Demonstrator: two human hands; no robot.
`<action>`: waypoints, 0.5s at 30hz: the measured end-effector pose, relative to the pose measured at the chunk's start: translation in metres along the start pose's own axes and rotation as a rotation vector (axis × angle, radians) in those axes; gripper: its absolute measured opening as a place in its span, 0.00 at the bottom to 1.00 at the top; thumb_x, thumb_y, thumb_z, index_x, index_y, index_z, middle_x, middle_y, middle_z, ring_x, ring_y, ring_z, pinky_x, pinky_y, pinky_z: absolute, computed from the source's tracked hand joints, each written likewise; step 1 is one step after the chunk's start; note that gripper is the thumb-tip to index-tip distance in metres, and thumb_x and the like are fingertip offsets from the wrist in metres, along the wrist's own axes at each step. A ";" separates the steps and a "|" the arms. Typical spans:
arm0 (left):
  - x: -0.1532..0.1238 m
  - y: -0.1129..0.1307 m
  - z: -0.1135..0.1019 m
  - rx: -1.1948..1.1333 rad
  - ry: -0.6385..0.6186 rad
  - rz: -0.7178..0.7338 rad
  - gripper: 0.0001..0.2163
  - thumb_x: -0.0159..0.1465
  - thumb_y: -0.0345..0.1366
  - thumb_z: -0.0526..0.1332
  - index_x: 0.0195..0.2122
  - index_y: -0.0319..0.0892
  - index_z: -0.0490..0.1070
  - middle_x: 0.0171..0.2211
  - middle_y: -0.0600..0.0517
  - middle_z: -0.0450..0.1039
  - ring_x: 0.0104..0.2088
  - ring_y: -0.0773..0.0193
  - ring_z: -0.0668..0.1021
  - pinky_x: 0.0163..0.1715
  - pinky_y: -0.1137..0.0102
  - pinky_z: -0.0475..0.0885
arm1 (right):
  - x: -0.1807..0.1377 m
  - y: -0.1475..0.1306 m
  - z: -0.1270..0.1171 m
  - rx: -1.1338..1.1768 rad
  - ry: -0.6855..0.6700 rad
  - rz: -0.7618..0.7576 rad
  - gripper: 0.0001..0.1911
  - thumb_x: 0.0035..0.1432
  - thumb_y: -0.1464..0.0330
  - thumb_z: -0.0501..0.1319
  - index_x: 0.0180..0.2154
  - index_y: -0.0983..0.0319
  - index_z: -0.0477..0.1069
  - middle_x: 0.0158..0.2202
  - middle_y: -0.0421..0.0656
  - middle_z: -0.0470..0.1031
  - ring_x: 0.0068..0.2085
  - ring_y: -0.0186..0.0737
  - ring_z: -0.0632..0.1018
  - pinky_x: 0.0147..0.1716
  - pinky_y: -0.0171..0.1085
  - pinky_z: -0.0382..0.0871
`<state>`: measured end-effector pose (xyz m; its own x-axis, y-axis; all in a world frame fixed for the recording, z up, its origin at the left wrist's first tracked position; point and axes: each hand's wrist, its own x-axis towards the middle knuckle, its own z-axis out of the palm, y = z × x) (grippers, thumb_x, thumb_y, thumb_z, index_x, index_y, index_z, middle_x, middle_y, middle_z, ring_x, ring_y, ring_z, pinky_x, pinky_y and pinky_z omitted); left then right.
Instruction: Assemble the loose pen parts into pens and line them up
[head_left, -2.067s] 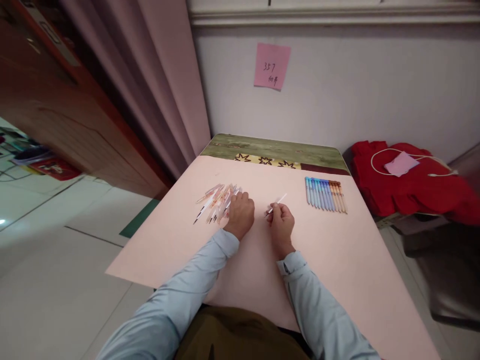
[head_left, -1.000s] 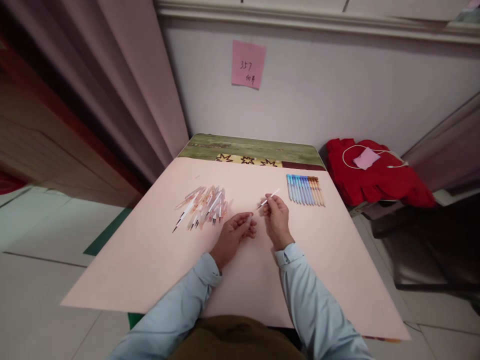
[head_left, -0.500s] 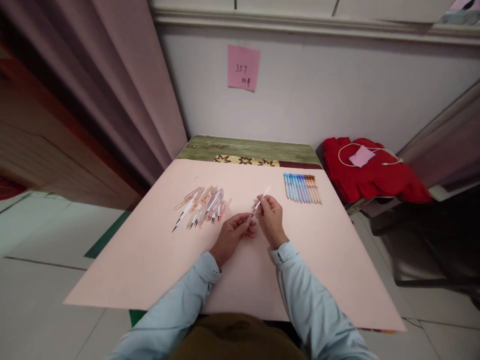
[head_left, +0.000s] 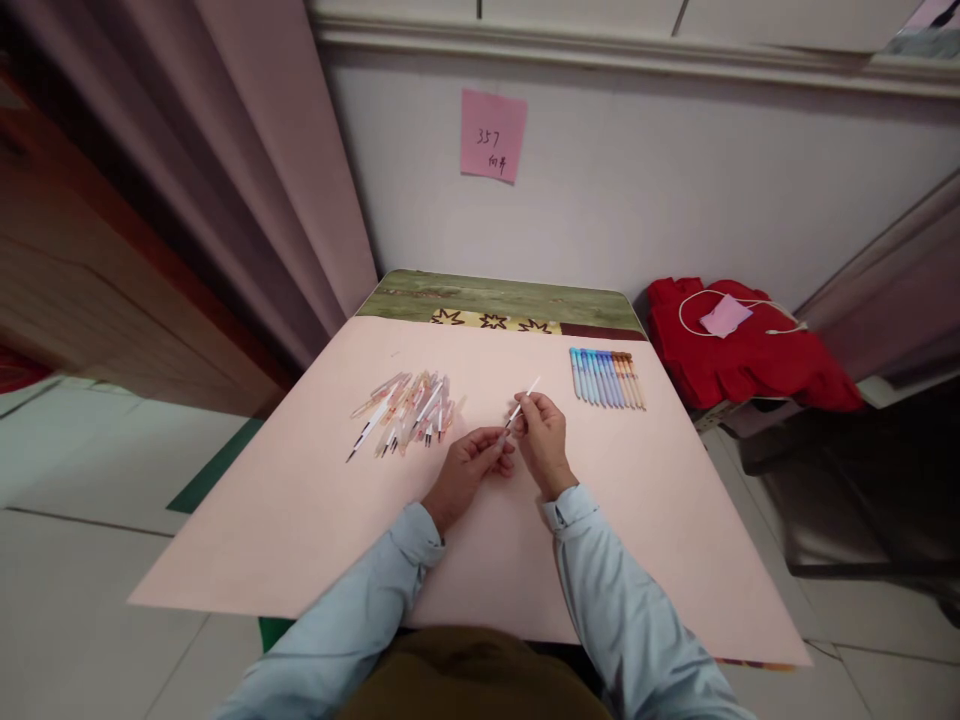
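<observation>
My right hand (head_left: 543, 440) pinches a white pen refill (head_left: 532, 386) with a dark lower part, held at a slant over the table. Its lower end meets the fingertips of my left hand (head_left: 474, 465), which are closed; a small pale piece seems to sit in them, mostly hidden. Left of the hands lies a loose pile of pen parts (head_left: 412, 408), clear pinkish and orange barrels mixed with white refills. To the right, several pens (head_left: 606, 380) lie side by side in a neat row, running from blue through purple to brown.
A pale pink sheet (head_left: 315, 540) covers most of the table, whose green wood-pattern top (head_left: 510, 292) shows at the back. Beyond the right edge sits red cloth (head_left: 750, 350) with a white cable and pink note. A wall stands behind; a curtain (head_left: 300, 170) hangs left.
The view has shifted very slightly. Both hands and the refill keep nearly the same position and grip; the pile and the row of pens lie as before.
</observation>
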<state>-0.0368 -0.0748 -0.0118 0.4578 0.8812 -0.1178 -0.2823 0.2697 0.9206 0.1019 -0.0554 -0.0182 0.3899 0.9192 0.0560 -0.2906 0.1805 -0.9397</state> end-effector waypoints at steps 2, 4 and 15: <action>0.000 -0.001 -0.001 0.002 -0.004 0.001 0.15 0.60 0.42 0.67 0.45 0.39 0.75 0.37 0.47 0.77 0.31 0.66 0.76 0.34 0.67 0.74 | 0.000 0.001 0.000 0.004 0.019 -0.005 0.15 0.57 0.55 0.63 0.33 0.60 0.69 0.21 0.33 0.68 0.19 0.28 0.64 0.19 0.30 0.58; 0.000 -0.001 -0.001 0.011 -0.006 0.002 0.15 0.60 0.42 0.67 0.44 0.39 0.75 0.37 0.47 0.76 0.31 0.66 0.76 0.35 0.67 0.74 | 0.001 0.001 -0.001 0.009 0.030 -0.005 0.15 0.57 0.55 0.63 0.33 0.60 0.69 0.21 0.34 0.68 0.19 0.28 0.63 0.19 0.30 0.57; -0.002 0.003 0.002 0.010 0.011 -0.018 0.15 0.59 0.42 0.67 0.44 0.40 0.75 0.36 0.48 0.77 0.31 0.66 0.76 0.35 0.67 0.74 | -0.001 0.000 0.000 0.012 0.058 -0.039 0.15 0.58 0.55 0.62 0.33 0.61 0.70 0.21 0.34 0.67 0.20 0.28 0.64 0.21 0.30 0.58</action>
<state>-0.0368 -0.0765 -0.0082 0.4535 0.8805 -0.1381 -0.2658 0.2815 0.9220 0.1021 -0.0563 -0.0181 0.4514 0.8894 0.0725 -0.2841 0.2202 -0.9332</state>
